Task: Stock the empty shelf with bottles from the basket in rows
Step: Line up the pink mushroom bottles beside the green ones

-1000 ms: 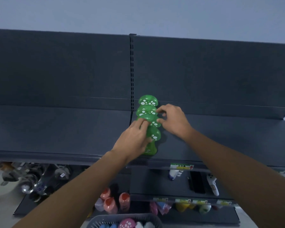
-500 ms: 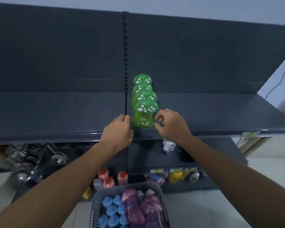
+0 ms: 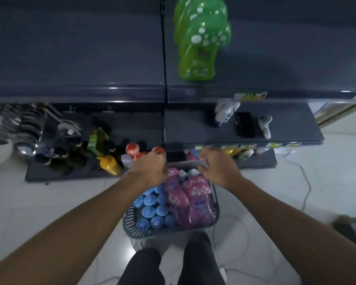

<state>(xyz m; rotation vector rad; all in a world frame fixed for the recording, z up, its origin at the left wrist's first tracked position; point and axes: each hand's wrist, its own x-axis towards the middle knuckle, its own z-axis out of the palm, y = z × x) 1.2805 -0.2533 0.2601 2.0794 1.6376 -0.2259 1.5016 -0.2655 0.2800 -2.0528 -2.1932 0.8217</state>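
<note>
A row of green mushroom-capped bottles [image 3: 199, 38] stands front to back on the dark upper shelf [image 3: 90, 58], just right of the centre post. Below on the floor, a grey basket [image 3: 132, 229] holds blue-capped bottles [image 3: 150, 210] on its left and pink mushroom bottles [image 3: 193, 192] on its right. My left hand [image 3: 150, 167] hangs over the basket's far left corner with its fingers curled and nothing seen in it. My right hand [image 3: 216, 167] is at the far rim above the pink bottles, fingers bent. Whether it grips the rim is unclear.
Lower shelves hold metal ladles and bowls [image 3: 29, 128] at left, a yellow bottle [image 3: 109, 165], orange-capped bottles [image 3: 132, 149], and white bottles [image 3: 226, 112] and a black item [image 3: 245, 124] at right. My legs [image 3: 173, 264] stand just behind the basket. A cable [image 3: 304, 182] runs across the white floor.
Both hands have let go of the green bottles and dropped from the upper shelf to the basket. The view has tilted down.
</note>
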